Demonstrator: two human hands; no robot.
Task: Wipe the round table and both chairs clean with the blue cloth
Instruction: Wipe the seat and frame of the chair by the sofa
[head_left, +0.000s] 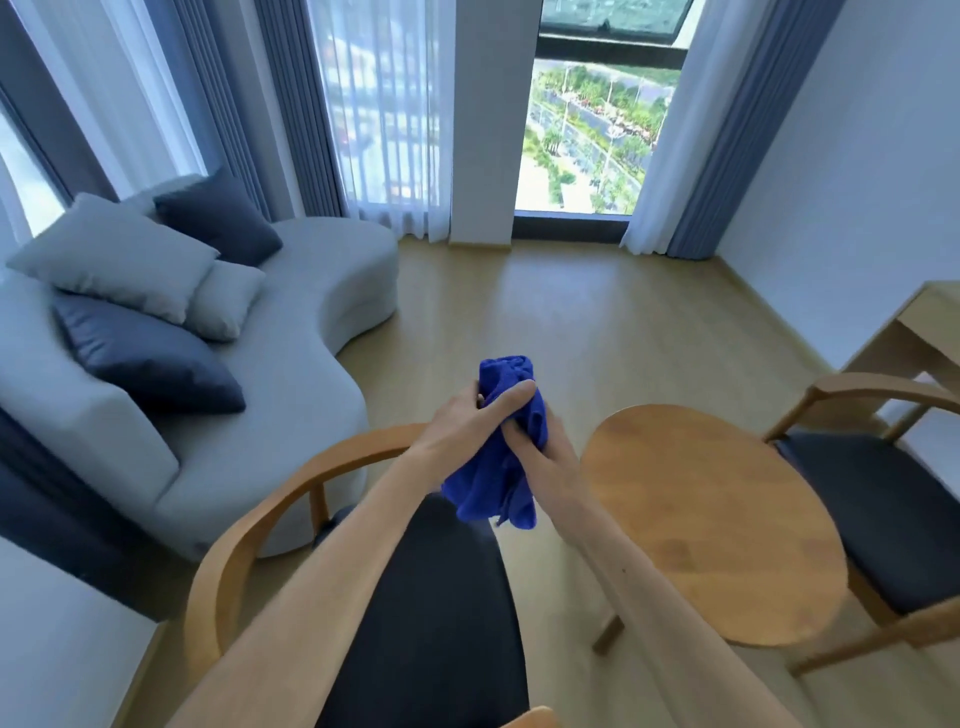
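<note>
Presently the blue cloth (498, 452) is held in mid-air between both hands, above the gap between the near chair (415, 597) and the round desk (711, 525); it touches neither. The left hand (467, 415) lies over the upper bunch, its fingers (511, 397) curled round the fabric. The right hand (545, 447) grips the cloth from the other side; its fingers are largely hidden behind the folds, though the fabric plainly passes through its grasp. A loose tail hangs below both hands.

Judgement on handling: the cloth appears soft, light and limp, likely microfibre, and will not keep a shape unaided. It should be gathered or folded into a flat pad and held from above with the palm spread across it, so a broad face meets the surface. Pinching one corner would leave most of it trailing.

Status: bunching or refolding appears to be the step in hand; no wiping contact is visible. The far chair (883, 509) stands beyond the desk, just beside it. Both seats are dark cushions within curved wooden frames, so the pad must follow armrests as well as flat areas.
</note>
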